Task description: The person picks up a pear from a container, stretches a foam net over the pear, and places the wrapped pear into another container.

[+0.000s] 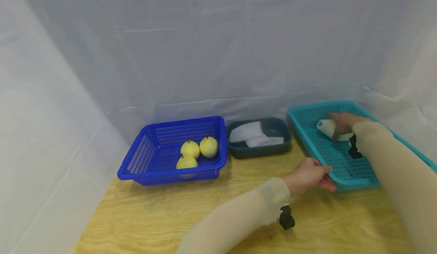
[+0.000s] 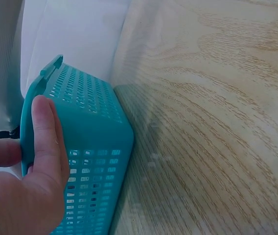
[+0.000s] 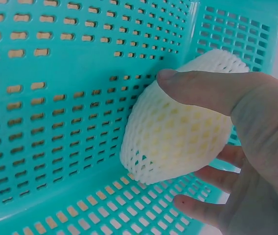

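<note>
My left hand [image 1: 308, 174] pinches the rim of a teal basket [image 1: 308, 147] at its near left corner. In the left wrist view, the thumb is inside the rim and the fingers [image 2: 46, 132] lie along the outer wall. Inside the basket, my right hand [image 1: 345, 123] holds a yellow pear in a white foam net [image 3: 178, 129]. The thumb lies across the net, and the other fingers are on its far side, partly hidden. The netted pear lies on its side close to the basket's floor.
A blue basket [image 1: 143, 174] at the left holds three bare yellow pears [image 1: 209, 147]. Between the baskets, a dark green tray [image 1: 259, 151] holds several empty white foam nets [image 1: 246, 131]. All stand on a wooden table [image 1: 164, 216], with white sheeting [image 1: 218, 49] behind and at the sides.
</note>
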{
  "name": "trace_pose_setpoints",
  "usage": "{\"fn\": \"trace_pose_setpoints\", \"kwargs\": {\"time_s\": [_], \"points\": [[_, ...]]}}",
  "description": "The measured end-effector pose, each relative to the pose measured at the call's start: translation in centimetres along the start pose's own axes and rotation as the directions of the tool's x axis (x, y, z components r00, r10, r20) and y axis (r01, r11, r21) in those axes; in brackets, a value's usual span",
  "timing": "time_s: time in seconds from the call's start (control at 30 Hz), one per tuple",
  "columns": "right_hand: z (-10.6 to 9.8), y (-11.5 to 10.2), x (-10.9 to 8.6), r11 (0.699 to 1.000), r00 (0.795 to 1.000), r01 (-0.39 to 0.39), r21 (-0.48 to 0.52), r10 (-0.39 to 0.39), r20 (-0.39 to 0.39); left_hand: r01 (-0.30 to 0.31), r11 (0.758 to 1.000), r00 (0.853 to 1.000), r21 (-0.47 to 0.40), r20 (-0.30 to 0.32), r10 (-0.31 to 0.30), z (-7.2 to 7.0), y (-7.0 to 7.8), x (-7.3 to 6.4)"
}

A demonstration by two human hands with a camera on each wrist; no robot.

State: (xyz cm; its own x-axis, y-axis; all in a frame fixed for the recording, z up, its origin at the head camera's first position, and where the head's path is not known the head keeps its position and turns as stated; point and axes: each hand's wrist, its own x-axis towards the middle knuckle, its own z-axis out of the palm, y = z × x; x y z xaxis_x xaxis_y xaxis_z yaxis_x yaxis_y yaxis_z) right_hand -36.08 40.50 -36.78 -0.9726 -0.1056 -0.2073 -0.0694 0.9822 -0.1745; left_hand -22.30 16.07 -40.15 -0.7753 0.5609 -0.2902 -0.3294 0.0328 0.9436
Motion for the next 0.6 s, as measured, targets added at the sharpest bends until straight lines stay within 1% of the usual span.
{"fn": "trace_pose_setpoints", "kwargs": {"time_s": [0.13,0.3,0.4,0.6], "points": [[-0.2,-0.4,-0.1,0.999,1.000,0.014,-0.030,-0.014,0.001,-0.007,1.000,1.000,0.004,-0.011,0.007,-0.1,-0.1,0.0],[-0.8,-1.1,-0.6,0.992,0.995,0.088,-0.095,-0.091,-0.031,-0.009,1.000,1.000,0.029,-0.025,0.009,0.0,0.1,-0.1],[-1.2,-1.4,-1.1,0.984,0.988,0.140,-0.106,-0.146,-0.053,-0.006,0.999,0.999,0.041,-0.037,0.007,0.2,0.1,0.0],[-1.6,-2.0,-2.8,0.965,0.966,0.233,-0.119,-0.244,-0.082,-0.016,0.999,0.999,0.040,-0.032,0.017,0.5,-0.1,0.3]]}}
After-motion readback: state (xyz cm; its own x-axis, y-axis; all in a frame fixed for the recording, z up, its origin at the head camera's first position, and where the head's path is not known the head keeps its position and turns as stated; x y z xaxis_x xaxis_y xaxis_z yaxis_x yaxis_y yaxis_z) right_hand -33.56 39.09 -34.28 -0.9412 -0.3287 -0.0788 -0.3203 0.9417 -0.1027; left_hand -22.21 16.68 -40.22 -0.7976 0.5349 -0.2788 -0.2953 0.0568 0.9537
